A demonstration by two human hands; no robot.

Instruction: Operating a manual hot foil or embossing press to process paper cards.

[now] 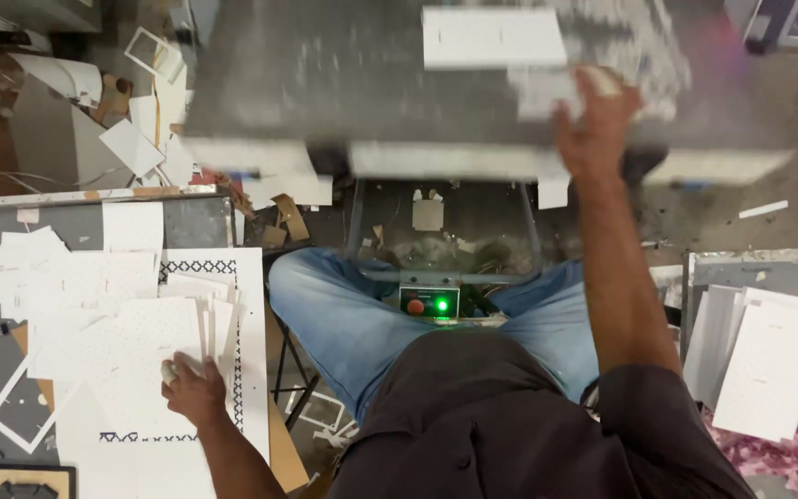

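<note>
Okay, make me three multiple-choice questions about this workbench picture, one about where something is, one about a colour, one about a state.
1. Where does the left hand rest?
A. on the white card sheets
B. on the jeans
C. on the floor

2. What colour is the lit lamp on the control box?
A. blue
B. green
C. yellow

3. How is the right hand placed?
A. resting on the lap
B. hanging by the side
C. stretched forward onto the grey machine table

A: fingers lie on the stack.
B: it glows green beside a red button.
C: the arm is extended.
</note>
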